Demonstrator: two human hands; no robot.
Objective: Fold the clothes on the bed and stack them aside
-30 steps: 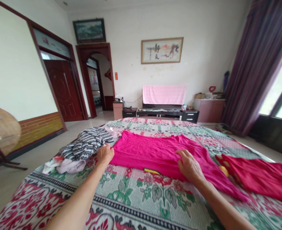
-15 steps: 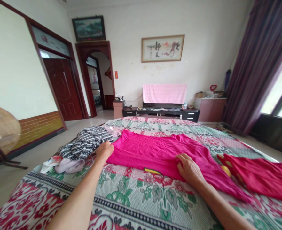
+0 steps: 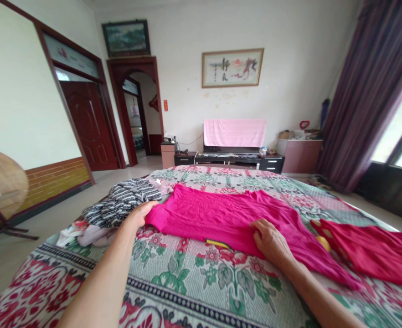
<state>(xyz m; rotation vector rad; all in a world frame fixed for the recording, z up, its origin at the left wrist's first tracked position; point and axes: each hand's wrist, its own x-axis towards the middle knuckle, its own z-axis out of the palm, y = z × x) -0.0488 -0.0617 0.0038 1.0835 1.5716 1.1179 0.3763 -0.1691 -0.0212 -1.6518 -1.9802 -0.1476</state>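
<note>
A bright pink top (image 3: 214, 212) lies spread on the flowered bedspread (image 3: 187, 278), its cloth lightly wrinkled. My left hand (image 3: 142, 213) grips the top's left end, which is pulled out past the rest; part of the fingers is hidden by the cloth. On the near side of the same top, my right hand (image 3: 267, 237) rests with curled fingers gripping the fabric. A yellow and dark strip (image 3: 218, 243) shows along its near edge between the hands. One long pink part stretches toward the lower right.
Left of the top lies a heap with a black-and-white striped garment (image 3: 122, 202) and pale clothes (image 3: 91, 236). At the right are a red garment (image 3: 375, 253) and a small yellow item (image 3: 323, 243). A low black cabinet (image 3: 183, 160) stands beyond the bed.
My left hand has moved slightly left, drawing the end of the pink top outward with it. The right hand stays in about the same place.
</note>
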